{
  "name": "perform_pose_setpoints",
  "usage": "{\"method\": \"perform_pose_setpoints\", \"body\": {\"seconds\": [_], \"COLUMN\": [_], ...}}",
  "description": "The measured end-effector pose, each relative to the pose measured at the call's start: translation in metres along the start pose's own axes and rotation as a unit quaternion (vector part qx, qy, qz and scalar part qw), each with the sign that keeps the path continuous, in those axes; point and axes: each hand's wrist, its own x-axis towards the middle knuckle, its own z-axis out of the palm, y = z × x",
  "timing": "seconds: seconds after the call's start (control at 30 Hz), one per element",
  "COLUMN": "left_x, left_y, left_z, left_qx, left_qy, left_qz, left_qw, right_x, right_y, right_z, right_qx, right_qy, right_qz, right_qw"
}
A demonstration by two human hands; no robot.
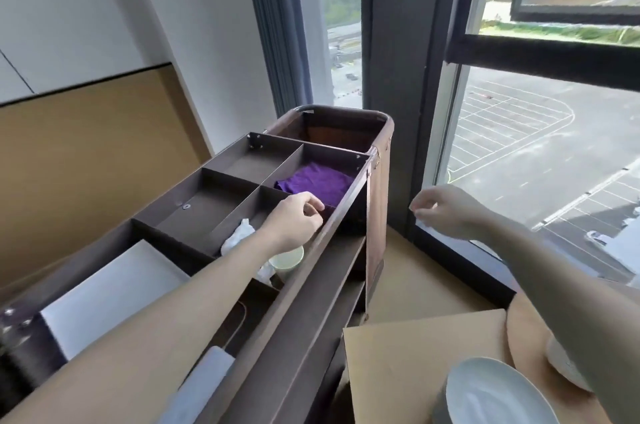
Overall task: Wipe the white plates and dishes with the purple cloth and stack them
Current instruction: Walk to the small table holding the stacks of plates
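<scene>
The left hand (298,215) reaches the soft purple cloth (315,181) to wipe with; I cannot tell if it grips. The right hand (446,212) hangs loose, empty.

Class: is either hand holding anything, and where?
The right hand holds nothing. The left hand curls at the near edge of the crumpled purple cloth; grip cannot be told.

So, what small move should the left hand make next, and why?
Probably the left hand should pinch the near edge of the purple cloth and lift it out of the cart. Its curled fingers are right at that edge, though I cannot tell if they grip it yet. The cloth lies in its compartment, away from the white plates at lower right. The right hand holds nothing.
</scene>
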Motion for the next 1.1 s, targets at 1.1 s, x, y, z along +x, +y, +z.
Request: {"method": "perform_pose_setpoints", "body": {"seconds": [1.1], "left_x": [0.25], "left_y": [-0.097], "left_z": [0.02], "left_qx": [0.289], "left_qy": [-0.074], "left_qz": [-0.077], "left_qw": [0.951], "right_x": [0.283], "right_y": [-0.062], "right_z": [0.146], "right_qx": [-0.183], "right_qy": [-0.082], "right_qz": [0.04], "right_qw": [0.979]}}
